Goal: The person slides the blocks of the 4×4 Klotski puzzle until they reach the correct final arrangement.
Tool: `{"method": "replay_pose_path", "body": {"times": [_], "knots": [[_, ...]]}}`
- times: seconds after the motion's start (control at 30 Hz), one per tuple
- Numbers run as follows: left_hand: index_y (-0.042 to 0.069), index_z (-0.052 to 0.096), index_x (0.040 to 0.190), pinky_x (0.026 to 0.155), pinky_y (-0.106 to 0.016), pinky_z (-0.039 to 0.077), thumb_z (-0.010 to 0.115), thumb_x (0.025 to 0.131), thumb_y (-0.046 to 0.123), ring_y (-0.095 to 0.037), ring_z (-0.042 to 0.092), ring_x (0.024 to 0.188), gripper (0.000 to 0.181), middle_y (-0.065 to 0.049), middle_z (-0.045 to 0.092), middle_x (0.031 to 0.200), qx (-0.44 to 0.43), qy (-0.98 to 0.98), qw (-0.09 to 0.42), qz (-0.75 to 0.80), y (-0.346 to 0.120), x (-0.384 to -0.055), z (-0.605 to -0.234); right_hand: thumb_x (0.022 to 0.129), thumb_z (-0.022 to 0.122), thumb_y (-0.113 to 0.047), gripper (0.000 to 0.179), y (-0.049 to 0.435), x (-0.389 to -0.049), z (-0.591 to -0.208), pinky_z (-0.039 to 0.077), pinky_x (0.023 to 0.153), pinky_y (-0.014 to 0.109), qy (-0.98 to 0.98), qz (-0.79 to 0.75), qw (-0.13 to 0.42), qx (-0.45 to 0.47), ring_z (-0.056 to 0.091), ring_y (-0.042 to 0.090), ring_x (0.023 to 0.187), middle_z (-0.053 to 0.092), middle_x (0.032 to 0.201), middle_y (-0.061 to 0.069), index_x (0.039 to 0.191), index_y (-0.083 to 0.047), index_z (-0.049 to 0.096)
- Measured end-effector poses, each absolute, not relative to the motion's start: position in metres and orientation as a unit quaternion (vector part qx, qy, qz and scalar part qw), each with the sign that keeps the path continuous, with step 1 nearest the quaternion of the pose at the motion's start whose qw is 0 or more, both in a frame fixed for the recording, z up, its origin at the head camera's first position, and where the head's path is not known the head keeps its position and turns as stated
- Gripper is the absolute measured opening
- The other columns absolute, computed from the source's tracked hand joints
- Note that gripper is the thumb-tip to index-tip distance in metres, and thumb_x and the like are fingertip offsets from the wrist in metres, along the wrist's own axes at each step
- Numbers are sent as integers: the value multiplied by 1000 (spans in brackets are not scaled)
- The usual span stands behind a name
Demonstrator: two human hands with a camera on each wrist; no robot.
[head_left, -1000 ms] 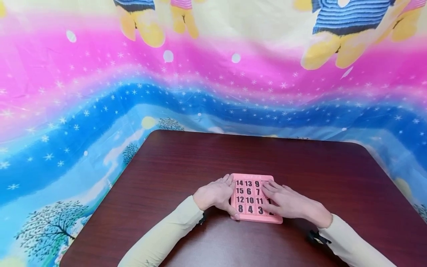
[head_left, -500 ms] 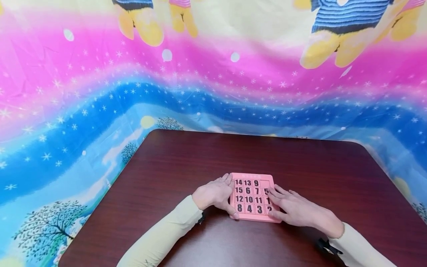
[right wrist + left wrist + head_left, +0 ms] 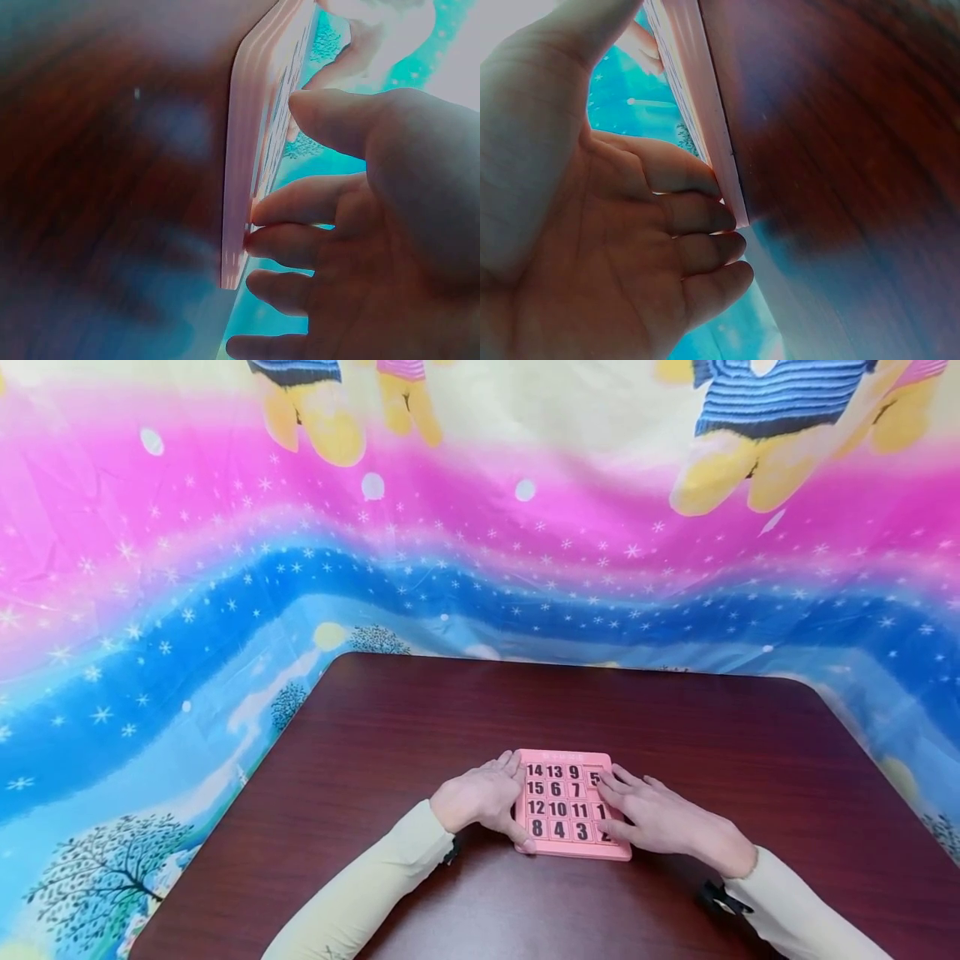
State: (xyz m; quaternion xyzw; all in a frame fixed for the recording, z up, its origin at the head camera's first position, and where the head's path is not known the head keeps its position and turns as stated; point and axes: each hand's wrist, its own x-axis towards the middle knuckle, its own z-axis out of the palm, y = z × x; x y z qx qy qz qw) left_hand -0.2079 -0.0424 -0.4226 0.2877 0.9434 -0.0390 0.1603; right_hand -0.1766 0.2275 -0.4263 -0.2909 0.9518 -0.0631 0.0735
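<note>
A pink sliding number puzzle with black-numbered tiles lies flat on the dark wood table. My left hand rests along its left edge, thumb on the near left corner and fingers by the far left corner. In the left wrist view its fingers lie against the frame's side. Over the right column is my right hand, its fingertips touching beside the 5 tile, which sits near the top right corner. Its thumb is above the lower tiles, partly covering the 2. The spot below the 5 is hidden by fingers.
The brown table extends around the puzzle on all sides. Behind it hangs a colourful cloth backdrop that meets the table's far and left edges. Black straps sit at the wrists.
The right hand drew back to the right off the tiles, then came left again. The 5 tile moved up from the second row toward the top right space. The left hand stayed put.
</note>
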Motion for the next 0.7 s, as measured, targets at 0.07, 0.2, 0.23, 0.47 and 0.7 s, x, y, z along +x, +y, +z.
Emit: {"method": "replay_pose_path", "body": {"times": [0.07, 0.2, 0.23, 0.47, 0.7], "knots": [[4, 21, 156, 126, -34, 19, 69, 65, 80, -25, 14, 154, 128, -14, 13, 165, 288, 943, 161, -40, -42, -208, -422, 95, 57, -48, 69, 227, -180, -427, 35, 107, 70, 953, -62, 78, -287, 31, 44, 144, 41, 153, 22, 143, 1, 48], [4, 21, 156, 126, -33, 19, 68, 65, 80, -25, 14, 154, 127, -14, 13, 165, 287, 943, 161, -43, -42, -207, -421, 95, 58, -48, 70, 226, -186, -427, 36, 107, 69, 953, -61, 86, -284, 29, 44, 145, 38, 154, 22, 144, 1, 47], [4, 22, 156, 126, -33, 19, 68, 65, 80, -25, 15, 154, 127, -14, 13, 165, 286, 944, 161, -43, -43, -207, -421, 95, 58, -48, 71, 226, -187, -428, 36, 107, 69, 953, -61, 88, -283, 29, 44, 146, 37, 155, 22, 144, 1, 46], [4, 21, 156, 126, -33, 19, 70, 65, 79, -25, 14, 154, 128, -14, 13, 165, 283, 944, 162, -37, -43, -208, -421, 95, 58, -48, 70, 227, -184, -429, 35, 108, 69, 954, -63, 89, -279, 29, 43, 146, 37, 155, 21, 145, -1, 46], [3, 21, 156, 126, -33, 19, 71, 66, 77, -26, 14, 154, 127, -15, 12, 165, 287, 943, 162, -34, -43, -208, -423, 95, 58, -46, 67, 234, -162, -425, 36, 107, 69, 951, -75, 88, -285, 33, 43, 144, 41, 154, 18, 145, -3, 48]]}}
